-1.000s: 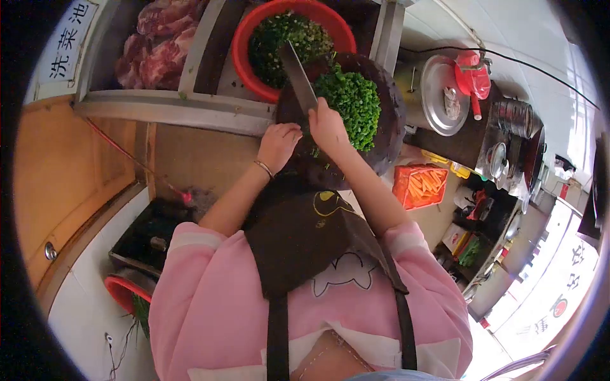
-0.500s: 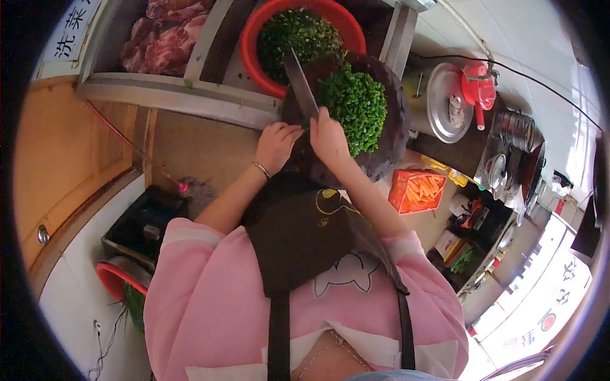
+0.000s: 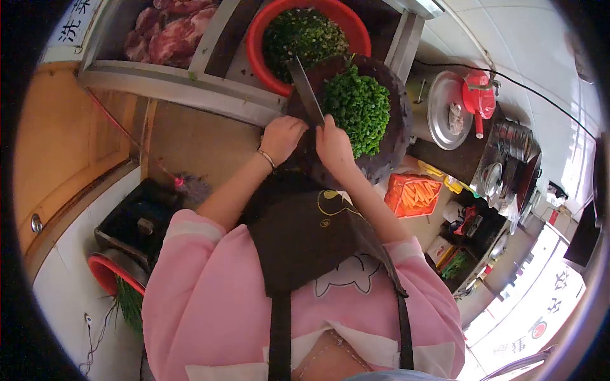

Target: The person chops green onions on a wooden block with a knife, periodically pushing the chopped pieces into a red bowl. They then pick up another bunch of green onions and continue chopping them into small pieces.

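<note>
My right hand [image 3: 335, 145] is closed around the handle of a kitchen knife [image 3: 305, 90]. Its broad blade points away from me, along the left side of a round dark chopping board [image 3: 397, 136]. A heap of chopped green onions [image 3: 359, 111] lies on the board, to the right of the blade. At the board's near left edge, my left hand [image 3: 283, 138] has its fingers pressed together close to the knife handle; whatever they pinch is hidden. Behind the board, a red basin [image 3: 254, 47] holds more finely chopped greens [image 3: 302, 37].
Raw meat [image 3: 175, 32] lies in a metal-framed sink [image 3: 171, 79] at the far left. Right of the board stands a lidded pot [image 3: 445, 105] with a red ladle [image 3: 478, 95]. An orange crate of carrots [image 3: 413, 195] sits lower right. A red tub [image 3: 108, 273] with long greens is at left.
My left hand has shifted slightly forward along the board's edge. The right hand keeps hold of the knife in nearly the same place. The whole view has shifted a little.
</note>
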`<state>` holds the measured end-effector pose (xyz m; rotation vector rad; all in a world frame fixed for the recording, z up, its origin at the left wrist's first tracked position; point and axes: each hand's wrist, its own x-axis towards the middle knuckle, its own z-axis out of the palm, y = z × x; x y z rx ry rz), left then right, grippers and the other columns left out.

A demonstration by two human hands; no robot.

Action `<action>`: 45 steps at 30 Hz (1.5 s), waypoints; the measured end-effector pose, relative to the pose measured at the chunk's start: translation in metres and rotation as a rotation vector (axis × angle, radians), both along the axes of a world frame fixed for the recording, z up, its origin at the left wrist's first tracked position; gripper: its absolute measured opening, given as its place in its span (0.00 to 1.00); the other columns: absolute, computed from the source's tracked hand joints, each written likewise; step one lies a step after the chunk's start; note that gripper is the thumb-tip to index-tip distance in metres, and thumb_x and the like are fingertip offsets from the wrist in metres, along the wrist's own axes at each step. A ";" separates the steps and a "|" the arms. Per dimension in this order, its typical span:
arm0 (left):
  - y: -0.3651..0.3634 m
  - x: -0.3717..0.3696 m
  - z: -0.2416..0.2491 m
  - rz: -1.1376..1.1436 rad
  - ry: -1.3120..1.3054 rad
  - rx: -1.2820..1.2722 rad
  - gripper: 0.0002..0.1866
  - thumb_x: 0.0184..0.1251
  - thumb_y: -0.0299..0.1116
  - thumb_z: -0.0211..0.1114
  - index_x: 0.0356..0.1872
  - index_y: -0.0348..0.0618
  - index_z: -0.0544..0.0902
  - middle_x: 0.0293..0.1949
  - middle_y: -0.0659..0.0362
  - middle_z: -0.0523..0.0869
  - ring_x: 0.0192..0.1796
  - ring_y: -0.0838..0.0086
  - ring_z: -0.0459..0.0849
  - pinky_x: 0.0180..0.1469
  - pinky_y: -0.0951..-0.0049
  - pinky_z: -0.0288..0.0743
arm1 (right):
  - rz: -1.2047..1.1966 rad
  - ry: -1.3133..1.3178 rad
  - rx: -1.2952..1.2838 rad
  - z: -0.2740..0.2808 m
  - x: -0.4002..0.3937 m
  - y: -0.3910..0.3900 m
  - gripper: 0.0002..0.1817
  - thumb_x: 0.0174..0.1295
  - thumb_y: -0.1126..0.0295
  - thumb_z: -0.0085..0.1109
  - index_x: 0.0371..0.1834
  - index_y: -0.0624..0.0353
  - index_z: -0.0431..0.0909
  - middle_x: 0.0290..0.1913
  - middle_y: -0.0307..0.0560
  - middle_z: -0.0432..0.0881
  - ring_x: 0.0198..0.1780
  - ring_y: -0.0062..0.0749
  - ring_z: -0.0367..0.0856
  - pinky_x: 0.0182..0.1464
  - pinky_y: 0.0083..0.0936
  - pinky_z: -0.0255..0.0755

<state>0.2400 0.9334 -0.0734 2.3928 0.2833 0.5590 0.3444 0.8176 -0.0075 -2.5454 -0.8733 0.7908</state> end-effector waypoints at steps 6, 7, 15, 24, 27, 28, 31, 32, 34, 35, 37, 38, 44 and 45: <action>0.005 0.009 0.008 0.008 0.073 -0.060 0.06 0.57 0.34 0.67 0.34 0.45 0.83 0.34 0.58 0.84 0.38 0.61 0.82 0.41 0.62 0.77 | -0.060 -0.053 0.120 0.003 0.025 0.017 0.11 0.67 0.66 0.49 0.43 0.62 0.65 0.26 0.68 0.79 0.31 0.67 0.79 0.33 0.56 0.73; 0.007 0.011 0.011 0.012 0.069 -0.059 0.06 0.57 0.34 0.67 0.34 0.45 0.83 0.34 0.58 0.84 0.38 0.61 0.82 0.41 0.62 0.77 | -0.067 -0.048 0.121 0.007 0.023 0.007 0.11 0.67 0.66 0.49 0.42 0.62 0.65 0.26 0.69 0.79 0.31 0.67 0.79 0.33 0.57 0.72; 0.005 0.006 0.013 0.082 0.140 -0.017 0.06 0.58 0.34 0.66 0.34 0.46 0.85 0.36 0.56 0.81 0.40 0.59 0.80 0.41 0.61 0.75 | -0.016 0.014 -0.020 0.006 -0.001 -0.005 0.12 0.67 0.65 0.49 0.43 0.62 0.64 0.26 0.67 0.80 0.31 0.66 0.80 0.33 0.57 0.73; 0.000 0.011 0.007 0.099 0.103 0.059 0.05 0.60 0.32 0.63 0.36 0.48 0.85 0.36 0.62 0.81 0.40 0.67 0.78 0.41 0.64 0.72 | -0.063 0.010 0.071 0.020 0.015 0.006 0.11 0.67 0.66 0.48 0.43 0.62 0.64 0.27 0.67 0.80 0.32 0.65 0.81 0.34 0.56 0.74; 0.000 0.012 0.007 0.108 0.076 0.053 0.06 0.59 0.31 0.64 0.36 0.49 0.85 0.36 0.62 0.80 0.41 0.66 0.77 0.41 0.64 0.71 | -0.036 -0.006 -0.007 0.016 0.007 -0.002 0.12 0.67 0.65 0.47 0.46 0.62 0.65 0.27 0.67 0.81 0.32 0.65 0.81 0.35 0.56 0.74; 0.000 0.013 0.008 0.112 0.069 0.051 0.06 0.59 0.31 0.64 0.36 0.49 0.85 0.36 0.62 0.80 0.41 0.66 0.77 0.41 0.64 0.71 | -0.032 -0.014 -0.009 0.014 0.008 0.005 0.12 0.67 0.65 0.47 0.46 0.62 0.65 0.27 0.67 0.81 0.32 0.65 0.81 0.35 0.56 0.74; -0.004 0.004 0.018 0.116 0.107 0.037 0.06 0.59 0.31 0.64 0.36 0.49 0.85 0.34 0.62 0.79 0.40 0.67 0.77 0.41 0.64 0.71 | -0.029 -0.037 -0.004 0.004 0.019 0.028 0.12 0.67 0.66 0.48 0.45 0.62 0.65 0.28 0.68 0.80 0.33 0.65 0.81 0.36 0.56 0.74; -0.005 0.002 0.022 0.102 0.137 0.057 0.08 0.58 0.31 0.64 0.39 0.49 0.85 0.35 0.60 0.80 0.41 0.64 0.78 0.42 0.63 0.73 | -0.034 -0.038 -0.002 0.001 0.027 0.032 0.12 0.67 0.66 0.48 0.45 0.62 0.65 0.28 0.68 0.80 0.33 0.65 0.81 0.36 0.56 0.74; -0.003 0.001 0.024 0.082 0.166 0.082 0.10 0.58 0.32 0.65 0.41 0.49 0.85 0.37 0.57 0.80 0.41 0.62 0.79 0.44 0.61 0.75 | -0.050 -0.024 0.058 0.002 0.039 0.035 0.12 0.67 0.66 0.48 0.46 0.63 0.65 0.28 0.68 0.81 0.33 0.65 0.80 0.35 0.55 0.74; -0.002 0.003 0.024 0.080 0.173 0.060 0.10 0.58 0.31 0.65 0.41 0.49 0.85 0.37 0.57 0.81 0.42 0.62 0.79 0.44 0.61 0.75 | -0.054 -0.035 0.090 0.005 0.040 0.029 0.12 0.67 0.66 0.49 0.46 0.63 0.65 0.28 0.67 0.81 0.32 0.65 0.80 0.34 0.55 0.74; 0.002 0.006 0.021 0.090 0.181 0.032 0.10 0.58 0.31 0.64 0.42 0.49 0.85 0.37 0.57 0.81 0.42 0.62 0.79 0.45 0.62 0.75 | -0.037 -0.029 0.076 0.015 0.033 0.012 0.12 0.67 0.65 0.49 0.46 0.63 0.65 0.28 0.67 0.81 0.32 0.65 0.80 0.34 0.55 0.74; 0.002 0.009 0.018 0.108 0.137 0.036 0.09 0.57 0.30 0.64 0.40 0.48 0.85 0.35 0.60 0.80 0.42 0.64 0.78 0.43 0.64 0.73 | -0.026 -0.023 0.058 0.020 0.026 0.004 0.12 0.67 0.65 0.49 0.46 0.62 0.65 0.28 0.67 0.80 0.32 0.65 0.80 0.34 0.55 0.74; 0.003 0.009 0.010 0.121 0.100 -0.068 0.08 0.57 0.30 0.65 0.38 0.46 0.84 0.37 0.57 0.81 0.42 0.60 0.79 0.45 0.62 0.76 | -0.009 -0.045 -0.030 -0.002 0.012 0.020 0.11 0.67 0.66 0.49 0.46 0.60 0.65 0.27 0.66 0.81 0.31 0.64 0.81 0.33 0.54 0.74; 0.003 0.007 0.013 0.114 0.108 -0.058 0.07 0.57 0.31 0.66 0.37 0.45 0.84 0.37 0.56 0.81 0.42 0.60 0.79 0.45 0.62 0.76 | -0.019 -0.042 0.009 0.003 0.016 0.031 0.11 0.67 0.66 0.49 0.45 0.61 0.65 0.27 0.66 0.81 0.32 0.64 0.81 0.33 0.54 0.75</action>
